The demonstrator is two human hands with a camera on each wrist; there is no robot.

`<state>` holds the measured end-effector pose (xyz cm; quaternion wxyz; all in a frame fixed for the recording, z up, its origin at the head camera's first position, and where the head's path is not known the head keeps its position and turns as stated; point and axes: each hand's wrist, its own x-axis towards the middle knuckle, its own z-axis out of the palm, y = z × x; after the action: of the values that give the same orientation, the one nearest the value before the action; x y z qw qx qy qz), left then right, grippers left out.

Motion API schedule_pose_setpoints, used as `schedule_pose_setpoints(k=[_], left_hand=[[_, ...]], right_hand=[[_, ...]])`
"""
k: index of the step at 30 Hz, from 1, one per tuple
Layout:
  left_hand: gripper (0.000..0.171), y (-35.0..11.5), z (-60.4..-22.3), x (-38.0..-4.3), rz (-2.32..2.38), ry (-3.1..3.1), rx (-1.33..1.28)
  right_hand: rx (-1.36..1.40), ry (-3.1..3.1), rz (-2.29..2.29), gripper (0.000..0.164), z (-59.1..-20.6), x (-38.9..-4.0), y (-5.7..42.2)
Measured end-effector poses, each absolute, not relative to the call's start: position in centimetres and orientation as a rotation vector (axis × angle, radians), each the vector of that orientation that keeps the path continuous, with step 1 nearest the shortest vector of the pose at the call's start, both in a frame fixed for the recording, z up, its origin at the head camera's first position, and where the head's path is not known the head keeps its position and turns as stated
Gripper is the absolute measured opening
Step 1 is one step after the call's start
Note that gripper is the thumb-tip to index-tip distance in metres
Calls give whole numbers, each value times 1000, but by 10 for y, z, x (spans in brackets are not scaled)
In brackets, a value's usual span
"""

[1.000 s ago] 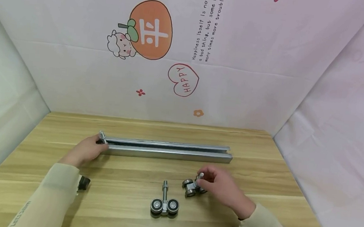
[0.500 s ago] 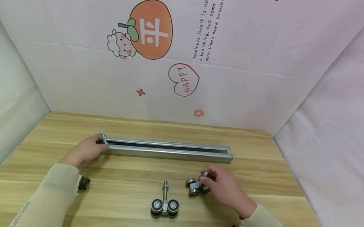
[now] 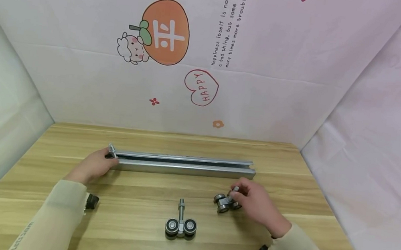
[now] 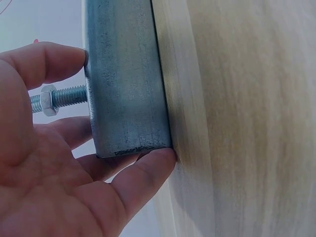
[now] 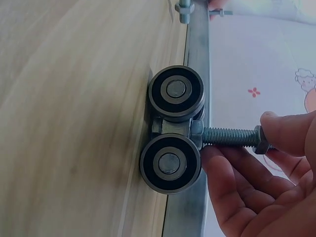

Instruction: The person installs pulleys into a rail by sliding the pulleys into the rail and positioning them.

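A silvery C-shaped metal track [image 3: 188, 171] lies across the table, its slot facing up. My left hand [image 3: 94, 166] grips its left end; in the left wrist view the thumb is at the upper edge and other fingers curl round the end. Out of the slot there sticks a threaded bolt with a nut [image 4: 49, 100]; whatever it is fixed to is hidden inside the track. My right hand [image 3: 260, 203] pinches the upright bolt of a roller trolley [image 5: 170, 164], thumb on its nut, fingers beneath. This trolley's wheels are down, close over the table in front of the track's right end.
A second roller trolley [image 3: 181, 227] lies at the front middle of the table [image 3: 133, 215], its bolt pointing toward the track. White printed cloth [image 3: 267, 107] walls the back and both sides.
My right hand has moved to the right and slightly away from me, bringing the pinched roller trolley along. The left hand, the track and the other trolley stay in place.
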<state>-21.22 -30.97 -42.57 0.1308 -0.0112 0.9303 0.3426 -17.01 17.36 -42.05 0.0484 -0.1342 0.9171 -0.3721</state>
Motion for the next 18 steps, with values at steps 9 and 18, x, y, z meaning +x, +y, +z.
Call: schedule_pose_setpoints(k=[9,18], left_hand=[[80,-311,-425,-212,985,2702,-26],[80,-311,-426,-212,1007,2693,-34]], right_hand=[[-355,2822,-1125,5,-420,-175,190],[-286,2873,-1122,4,-421,-183,212]])
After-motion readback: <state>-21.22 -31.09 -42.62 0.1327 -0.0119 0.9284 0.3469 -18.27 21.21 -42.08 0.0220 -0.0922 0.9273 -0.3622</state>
